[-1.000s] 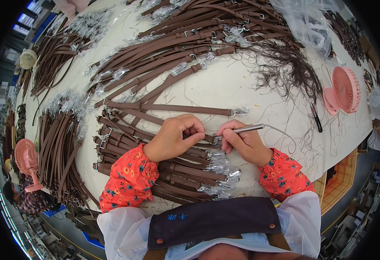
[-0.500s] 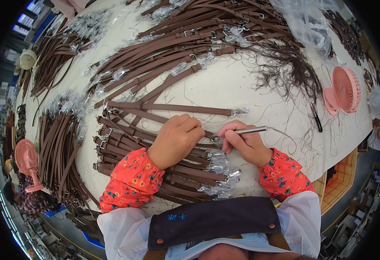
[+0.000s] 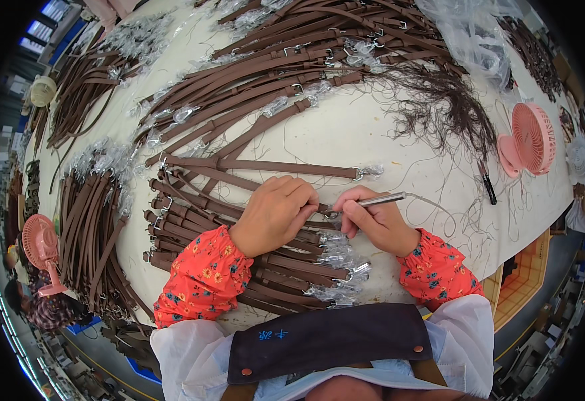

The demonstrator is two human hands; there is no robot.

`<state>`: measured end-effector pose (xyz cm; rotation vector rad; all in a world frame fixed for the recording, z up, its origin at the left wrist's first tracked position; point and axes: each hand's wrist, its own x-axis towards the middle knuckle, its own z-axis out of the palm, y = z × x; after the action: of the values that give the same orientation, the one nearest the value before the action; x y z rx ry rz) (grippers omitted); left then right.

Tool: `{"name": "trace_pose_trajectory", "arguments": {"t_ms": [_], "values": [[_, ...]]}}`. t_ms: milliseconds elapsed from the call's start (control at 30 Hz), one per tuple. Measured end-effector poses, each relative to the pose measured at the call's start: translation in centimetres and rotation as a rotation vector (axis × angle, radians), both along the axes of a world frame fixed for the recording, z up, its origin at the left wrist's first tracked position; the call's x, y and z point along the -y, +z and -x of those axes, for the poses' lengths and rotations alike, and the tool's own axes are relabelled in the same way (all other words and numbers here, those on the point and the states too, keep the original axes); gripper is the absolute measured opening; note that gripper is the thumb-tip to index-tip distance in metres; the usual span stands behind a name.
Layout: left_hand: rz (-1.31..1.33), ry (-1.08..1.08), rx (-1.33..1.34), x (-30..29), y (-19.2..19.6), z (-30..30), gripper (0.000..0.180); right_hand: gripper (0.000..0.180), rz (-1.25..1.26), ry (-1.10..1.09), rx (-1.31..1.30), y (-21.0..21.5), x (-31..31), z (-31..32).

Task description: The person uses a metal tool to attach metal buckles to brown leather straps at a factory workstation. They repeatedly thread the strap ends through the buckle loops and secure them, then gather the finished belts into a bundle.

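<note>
My left hand (image 3: 276, 215) is closed on the end of a brown leather strap (image 3: 323, 208), pinning it near its metal clasp. In my right hand (image 3: 377, 220) is a slim silver pen-like tool (image 3: 384, 199), gripped like a pencil, its tip at the strap's end; a thin cord trails from its back. The exact contact point is hidden by my fingers. Under and beside my left hand lie several more brown straps (image 3: 286, 267), their metal clasps wrapped in clear plastic (image 3: 338, 251). Another strap (image 3: 292, 168) lies just beyond my hands.
Piles of brown straps (image 3: 239, 87) cover the far side, and another bundle (image 3: 92, 227) lies at left. A tangle of dark threads (image 3: 439, 107) sits far right, beside a pink fan (image 3: 531, 139). A second pink fan (image 3: 41, 246) stands left. Clear plastic bags (image 3: 473, 40) lie at the back.
The silver tool has shifted slightly left and down with my right fingers. My left hand has turned a little, its thumb showing more. The surrounding straps stay put.
</note>
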<state>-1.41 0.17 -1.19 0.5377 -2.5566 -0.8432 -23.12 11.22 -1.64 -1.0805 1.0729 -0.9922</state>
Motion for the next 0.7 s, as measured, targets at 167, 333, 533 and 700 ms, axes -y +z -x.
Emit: {"name": "trace_pose_trajectory", "arguments": {"t_ms": [167, 333, 533, 700], "values": [[-0.01, -0.001, 0.006, 0.04, -0.01, -0.02, 0.016, 0.027, -0.005, -0.002, -0.022, 0.03, 0.06, -0.05], [-0.014, -0.003, 0.014, 0.07, 0.08, -0.11, 0.016, 0.027, -0.02, 0.021, -0.04, 0.16, 0.1, 0.01], [-0.021, -0.007, 0.013, 0.09, 0.13, -0.09, 0.015, 0.026, -0.026, 0.028, -0.042, 0.07, 0.08, 0.06], [-0.144, 0.105, -0.007, -0.15, -0.26, -0.19, 0.014, 0.026, -0.002, 0.022, -0.027, 0.23, 0.04, 0.06]]}}
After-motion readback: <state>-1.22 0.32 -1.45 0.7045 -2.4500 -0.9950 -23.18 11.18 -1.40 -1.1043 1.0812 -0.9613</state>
